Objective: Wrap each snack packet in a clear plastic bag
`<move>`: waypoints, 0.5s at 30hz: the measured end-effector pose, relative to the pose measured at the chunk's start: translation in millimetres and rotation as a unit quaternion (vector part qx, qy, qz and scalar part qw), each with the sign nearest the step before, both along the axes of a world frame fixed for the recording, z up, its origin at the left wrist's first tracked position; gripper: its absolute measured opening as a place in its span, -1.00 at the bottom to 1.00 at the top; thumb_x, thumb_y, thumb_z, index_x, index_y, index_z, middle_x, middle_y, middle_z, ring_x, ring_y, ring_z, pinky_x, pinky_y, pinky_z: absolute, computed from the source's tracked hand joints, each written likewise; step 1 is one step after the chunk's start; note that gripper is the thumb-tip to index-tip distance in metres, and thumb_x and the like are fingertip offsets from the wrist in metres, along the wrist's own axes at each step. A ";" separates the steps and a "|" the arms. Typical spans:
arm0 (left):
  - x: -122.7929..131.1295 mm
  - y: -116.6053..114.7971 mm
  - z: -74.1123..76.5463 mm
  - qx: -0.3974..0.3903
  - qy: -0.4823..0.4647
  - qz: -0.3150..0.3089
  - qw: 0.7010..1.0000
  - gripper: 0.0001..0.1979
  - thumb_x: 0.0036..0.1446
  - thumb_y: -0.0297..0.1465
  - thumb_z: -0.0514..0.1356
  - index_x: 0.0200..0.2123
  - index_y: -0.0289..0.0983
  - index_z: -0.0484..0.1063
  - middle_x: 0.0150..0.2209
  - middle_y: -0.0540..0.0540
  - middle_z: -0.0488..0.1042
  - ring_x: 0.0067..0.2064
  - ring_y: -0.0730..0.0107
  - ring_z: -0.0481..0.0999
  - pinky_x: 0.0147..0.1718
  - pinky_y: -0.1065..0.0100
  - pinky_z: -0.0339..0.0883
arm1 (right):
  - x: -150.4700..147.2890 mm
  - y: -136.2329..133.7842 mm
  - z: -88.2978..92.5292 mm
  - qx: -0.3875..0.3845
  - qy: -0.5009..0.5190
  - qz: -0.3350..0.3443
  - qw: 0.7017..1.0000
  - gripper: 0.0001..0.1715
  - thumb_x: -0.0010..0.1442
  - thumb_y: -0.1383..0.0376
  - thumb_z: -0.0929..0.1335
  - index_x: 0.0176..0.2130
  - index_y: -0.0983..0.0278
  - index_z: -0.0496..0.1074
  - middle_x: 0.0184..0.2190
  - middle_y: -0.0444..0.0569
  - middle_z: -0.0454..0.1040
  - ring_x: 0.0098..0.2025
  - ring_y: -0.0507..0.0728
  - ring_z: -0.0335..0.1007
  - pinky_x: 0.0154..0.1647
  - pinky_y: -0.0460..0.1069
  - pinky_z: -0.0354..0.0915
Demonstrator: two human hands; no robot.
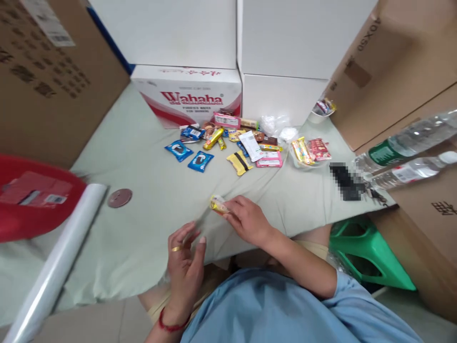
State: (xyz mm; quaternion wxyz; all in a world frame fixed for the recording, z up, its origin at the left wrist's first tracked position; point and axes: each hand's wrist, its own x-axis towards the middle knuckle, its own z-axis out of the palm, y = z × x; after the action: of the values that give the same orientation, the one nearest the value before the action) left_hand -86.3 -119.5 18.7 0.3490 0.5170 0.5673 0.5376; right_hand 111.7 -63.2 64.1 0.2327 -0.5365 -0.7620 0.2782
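Between the thumb and fingers of my right hand [246, 219] is a small snack in a yellow wrapper [216, 204], held just over the cloth. My left hand [185, 264] is off to its left near the table's front edge, fingers curved and apart, nothing in them. Farther back lies a pile of wrapped snacks, among them two blue packets [200, 161], a yellow packet with a black band [239, 163], a white packet [251, 146] and a gold-wrapped bar [213, 138].
A clear bowl [310, 164] with snacks stands right of the pile; a white cup [321, 116] is behind it. Two plastic bottles [403, 143] lie at right. A Wahaha carton [193, 95] borders the back. A plastic roll [60, 262] and brown disc [120, 197] are at left.
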 end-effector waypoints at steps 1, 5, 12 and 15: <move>3.0 1.1 1.8 -0.037 -0.051 -0.020 0.998 -0.56 0.22 -0.15 0.33 0.12 -0.11 0.41 0.19 -0.17 0.41 0.25 0.11 0.46 0.17 0.04 0.49 | 5.1 -2.2 2.1 -0.031 0.073 -0.002 0.997 -0.67 0.48 0.18 0.31 0.11 0.26 0.51 -0.03 0.05 0.54 -0.05 0.16 0.45 -0.03 0.01 0.36; 22.6 6.7 6.6 -0.189 -0.174 -0.093 0.962 -0.40 0.10 -0.03 0.40 0.11 -0.17 0.39 0.07 -0.20 0.56 0.05 0.12 0.62 -0.04 0.15 0.60 | 17.4 -20.3 -3.5 -0.161 0.268 0.025 0.950 -0.51 0.49 0.02 0.27 0.15 0.27 0.49 -0.18 -0.06 0.56 -0.30 0.06 0.43 -0.28 -0.07 0.33; 63.4 16.5 14.5 -0.150 -0.088 -0.180 0.968 -0.53 0.17 -0.09 0.36 0.06 -0.19 0.44 -0.01 -0.19 0.61 0.00 0.15 0.65 -0.04 0.14 0.61 | 48.8 -44.5 -2.2 -0.069 0.147 -0.054 0.985 -0.59 0.43 0.12 0.34 0.17 0.21 0.48 -0.10 0.01 0.58 -0.16 0.13 0.47 -0.11 -0.01 0.39; 55.5 20.2 14.6 -0.097 -0.007 -0.189 0.977 -0.51 0.21 -0.09 0.30 0.14 -0.16 0.44 0.12 -0.22 0.55 0.12 0.11 0.59 0.03 0.09 0.58 | 111.7 -24.6 26.7 0.016 0.101 -0.201 0.974 -0.57 0.47 0.10 0.25 0.16 0.21 0.47 -0.03 0.07 0.60 -0.04 0.20 0.51 -0.02 0.05 0.41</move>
State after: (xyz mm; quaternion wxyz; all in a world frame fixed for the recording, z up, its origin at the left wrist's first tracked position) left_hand -30.9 -99.3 33.3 0.4967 0.5750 0.5062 0.4080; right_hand 223.4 -87.9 90.7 0.3684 -0.6440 -0.6155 0.2661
